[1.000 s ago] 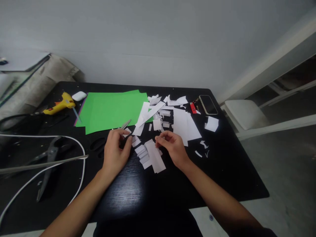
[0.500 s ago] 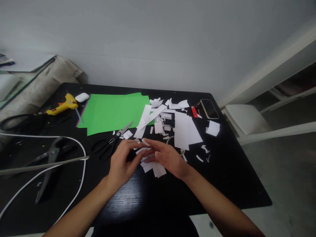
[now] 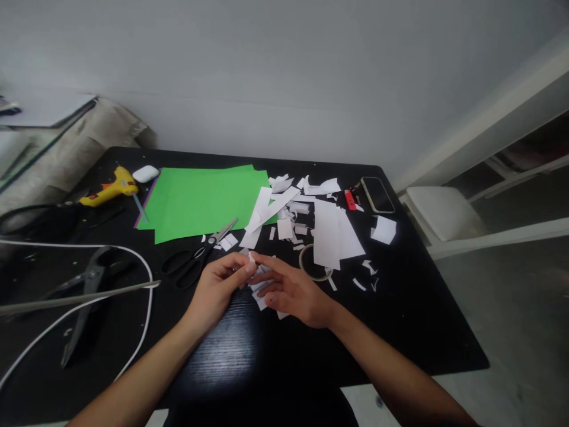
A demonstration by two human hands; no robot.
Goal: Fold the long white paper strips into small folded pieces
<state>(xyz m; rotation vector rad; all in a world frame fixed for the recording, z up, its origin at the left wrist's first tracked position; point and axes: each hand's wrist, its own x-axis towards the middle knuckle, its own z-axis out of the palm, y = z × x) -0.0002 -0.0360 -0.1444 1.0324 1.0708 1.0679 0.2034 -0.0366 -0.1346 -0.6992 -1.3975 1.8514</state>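
My left hand pinches a small white paper piece between thumb and fingers. My right hand reaches in from the other side, its fingers stretched out and apart, the index fingertip touching that piece. Beneath both hands lie several white paper pieces, partly hidden by the right fingers. Black-handled scissors rest just beyond my left hand. A roll of tape lies past my right hand, partly under white paper sheets.
Green sheets lie at the back, beside white scraps and strips. A yellow glue gun, a white cable and large shears occupy the left. A red lighter and a phone lie back right.
My left thumb and fingers have closed on the small paper piece. My right hand has shifted slightly down and left, with its thumb lower, and more of the tape roll shows.
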